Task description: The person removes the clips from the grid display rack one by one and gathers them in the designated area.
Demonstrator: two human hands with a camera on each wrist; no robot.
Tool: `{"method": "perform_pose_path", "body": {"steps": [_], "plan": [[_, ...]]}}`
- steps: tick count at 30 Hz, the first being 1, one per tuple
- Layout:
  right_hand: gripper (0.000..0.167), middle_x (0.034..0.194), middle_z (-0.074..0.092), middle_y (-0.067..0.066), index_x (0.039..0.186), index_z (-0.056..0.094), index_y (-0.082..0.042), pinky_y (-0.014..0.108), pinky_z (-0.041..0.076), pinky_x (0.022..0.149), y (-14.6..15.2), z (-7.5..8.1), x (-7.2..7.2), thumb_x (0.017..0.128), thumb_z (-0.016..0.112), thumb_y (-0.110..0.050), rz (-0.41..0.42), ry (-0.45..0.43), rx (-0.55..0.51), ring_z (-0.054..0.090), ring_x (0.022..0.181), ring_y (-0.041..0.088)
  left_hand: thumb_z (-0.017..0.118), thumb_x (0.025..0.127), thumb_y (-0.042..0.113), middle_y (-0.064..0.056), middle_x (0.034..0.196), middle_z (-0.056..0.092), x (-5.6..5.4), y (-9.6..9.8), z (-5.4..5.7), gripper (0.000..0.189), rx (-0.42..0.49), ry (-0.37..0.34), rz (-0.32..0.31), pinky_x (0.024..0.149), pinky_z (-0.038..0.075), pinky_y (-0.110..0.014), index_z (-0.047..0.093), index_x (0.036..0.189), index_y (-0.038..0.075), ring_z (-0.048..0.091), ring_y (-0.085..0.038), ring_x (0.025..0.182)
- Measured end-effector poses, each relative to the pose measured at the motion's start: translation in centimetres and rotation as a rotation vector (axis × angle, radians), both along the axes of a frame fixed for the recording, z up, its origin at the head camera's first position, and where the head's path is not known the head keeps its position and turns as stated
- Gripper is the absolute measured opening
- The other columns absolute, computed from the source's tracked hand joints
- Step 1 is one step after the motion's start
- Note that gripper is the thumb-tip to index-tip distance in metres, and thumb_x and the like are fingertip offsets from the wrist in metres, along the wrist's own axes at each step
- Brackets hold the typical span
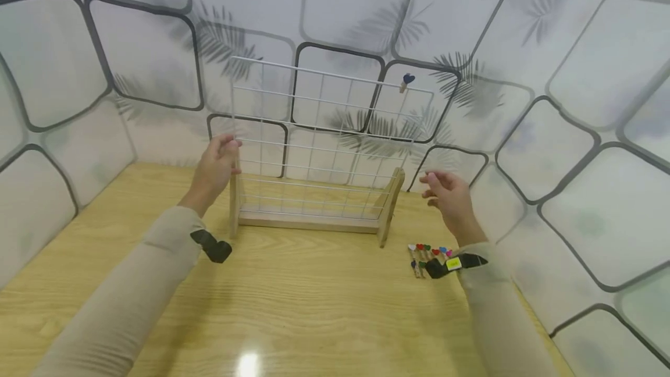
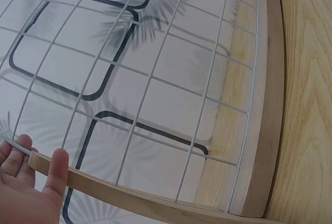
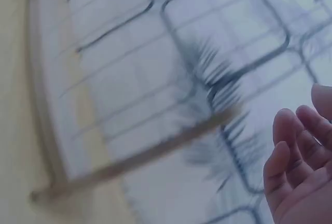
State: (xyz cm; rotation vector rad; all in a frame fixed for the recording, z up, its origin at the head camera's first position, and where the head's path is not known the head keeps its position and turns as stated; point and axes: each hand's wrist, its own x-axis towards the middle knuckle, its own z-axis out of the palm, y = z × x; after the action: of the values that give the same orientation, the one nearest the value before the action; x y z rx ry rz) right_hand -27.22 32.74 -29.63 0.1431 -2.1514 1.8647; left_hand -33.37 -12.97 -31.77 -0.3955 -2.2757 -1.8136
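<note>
A white wire grid rack [image 1: 319, 132] stands upright in a wooden base [image 1: 309, 224]. My left hand [image 1: 216, 164] grips its left edge near the top of the wooden side post [image 2: 104, 186]; the thumb lies on one side and the curled fingers are at the wire on the other. To the right of the rack, my right hand [image 1: 449, 199] is raised in the air, fingers loosely bent and holding nothing. One small clothespin with a dark blue heart [image 1: 406, 82] is clipped on the grid's top wire, near the right corner.
Several small clothespins with coloured hearts [image 1: 420, 253] lie in rows on the wood-grain table [image 1: 293, 301], partly hidden under my right wrist. Patterned walls [image 1: 591, 92] close in behind the rack and on both sides.
</note>
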Motion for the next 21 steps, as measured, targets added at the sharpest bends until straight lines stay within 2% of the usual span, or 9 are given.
{"method": "perform_pose_path", "body": {"steps": [5, 7, 10, 14, 16, 18, 21], "plan": [[0.019, 0.093, 0.067, 0.001, 0.104, 0.059, -0.001, 0.018, 0.052, 0.053, -3.4, 5.6, -1.4, 0.099, 0.058, -0.019, 0.041, 0.133, -0.127, 0.059, 0.064, 0.011, 0.03, 0.107, 0.039, -0.017, 0.148, 0.04, -0.1, 0.1, 0.1, 0.058, 0.008, -0.001, 0.008, 0.095, 0.05, -0.042, 0.024, 0.149, -0.001, 0.045, -0.034, 0.124], [0.018, 0.095, 0.066, 0.004, 0.104, 0.06, -0.002, 0.018, 0.051, 0.052, -4.4, 7.6, -1.9, 0.098, 0.058, -0.019, 0.066, 0.173, -0.167, 0.059, 0.063, 0.012, 0.03, 0.106, 0.039, -0.016, 0.148, 0.04, -0.1, 0.1, 0.1, 0.058, 0.012, -0.003, 0.01, 0.096, 0.049, -0.042, 0.024, 0.149, -0.001, 0.047, -0.034, 0.122], [0.018, 0.096, 0.066, 0.006, 0.106, 0.061, -0.002, 0.019, 0.05, 0.05, -5.5, 10.2, -2.6, 0.097, 0.059, -0.019, 0.085, 0.2, -0.219, 0.058, 0.061, 0.013, 0.031, 0.106, 0.039, -0.017, 0.148, 0.04, 0.0, 0.1, 0.1, 0.058, 0.016, 0.0, 0.012, 0.096, 0.049, -0.043, 0.024, 0.149, -0.001, 0.046, -0.034, 0.123], [0.015, 0.098, 0.067, 0.007, 0.105, 0.062, -0.005, 0.019, 0.047, 0.047, -6.6, 13.0, -3.5, 0.097, 0.06, -0.018, 0.056, 0.195, -0.266, 0.057, 0.058, 0.014, 0.031, 0.107, 0.038, -0.018, 0.148, 0.039, 0.0, 0.1, 0.1, 0.058, 0.016, 0.001, 0.007, 0.096, 0.049, -0.044, 0.023, 0.149, -0.002, 0.044, -0.035, 0.126], [0.015, 0.099, 0.066, 0.007, 0.105, 0.063, -0.005, 0.019, 0.047, 0.047, -7.0, 14.0, -4.0, 0.096, 0.062, -0.017, 0.02, 0.191, -0.243, 0.057, 0.058, 0.014, 0.03, 0.107, 0.038, -0.017, 0.149, 0.039, 0.0, 0.1, 0.0, 0.059, 0.012, -0.004, 0.003, 0.096, 0.049, -0.044, 0.022, 0.149, -0.001, 0.043, -0.035, 0.127], [0.02, 0.102, 0.065, 0.007, 0.109, 0.063, -0.003, 0.019, 0.048, 0.048, -7.5, 14.8, -4.5, 0.096, 0.063, -0.018, -0.015, 0.179, -0.173, 0.058, 0.06, 0.014, 0.029, 0.107, 0.038, -0.017, 0.149, 0.038, 0.0, 0.1, 0.0, 0.059, 0.008, -0.008, 0.002, 0.096, 0.049, -0.044, 0.022, 0.15, -0.001, 0.043, -0.035, 0.126], [0.03, 0.107, 0.064, 0.007, 0.12, 0.062, -0.002, 0.019, 0.05, 0.053, -7.9, 15.7, -5.1, 0.096, 0.063, -0.021, -0.067, 0.133, 0.027, 0.061, 0.066, 0.012, 0.029, 0.107, 0.039, -0.016, 0.149, 0.039, 0.1, 0.2, -0.1, 0.058, 0.005, -0.01, 0.003, 0.096, 0.049, -0.044, 0.022, 0.15, 0.001, 0.044, -0.034, 0.125]]}}
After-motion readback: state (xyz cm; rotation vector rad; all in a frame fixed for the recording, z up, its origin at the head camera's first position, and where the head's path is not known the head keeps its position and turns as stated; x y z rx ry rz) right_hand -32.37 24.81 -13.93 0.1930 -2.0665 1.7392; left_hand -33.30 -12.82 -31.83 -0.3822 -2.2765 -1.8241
